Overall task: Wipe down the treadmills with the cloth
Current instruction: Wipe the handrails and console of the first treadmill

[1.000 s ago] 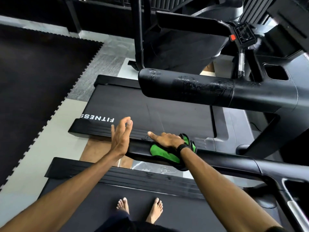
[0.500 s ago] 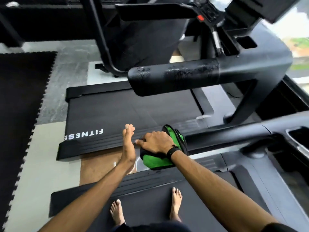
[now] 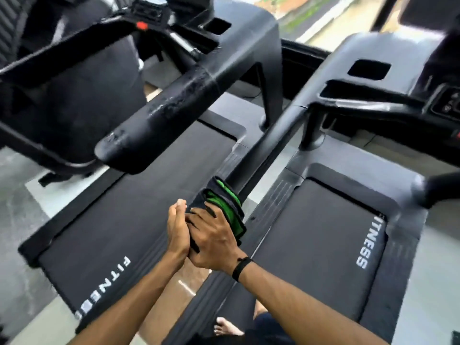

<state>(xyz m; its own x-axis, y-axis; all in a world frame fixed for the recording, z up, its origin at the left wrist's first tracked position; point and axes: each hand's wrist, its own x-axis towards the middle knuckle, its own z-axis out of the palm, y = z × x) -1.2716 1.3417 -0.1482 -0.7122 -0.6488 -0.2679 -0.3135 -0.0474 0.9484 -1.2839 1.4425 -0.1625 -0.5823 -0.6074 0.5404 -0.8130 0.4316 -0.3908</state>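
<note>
A green and black cloth (image 3: 227,207) is wrapped round the near end of a black handrail (image 3: 263,150) of the treadmill I stand on; its belt (image 3: 318,232) shows to the right. My right hand (image 3: 214,242), with a black wristband, grips the cloth over the rail, fingers spread across it. Just left of it my left hand (image 3: 176,232) stands edge-on with straight fingers, its palm against the cloth and the rail's end. The view is blurred by motion.
A second treadmill (image 3: 139,215) lies to the left, its worn thick handrail (image 3: 159,120) jutting towards me above the belt. The console (image 3: 373,70) with cup recesses is ahead at right. My bare foot (image 3: 225,328) stands on the deck below.
The view has swung right towards the console. My right hand stays on the cloth at the rail's near end, and my left hand has closed in until it touches the cloth.
</note>
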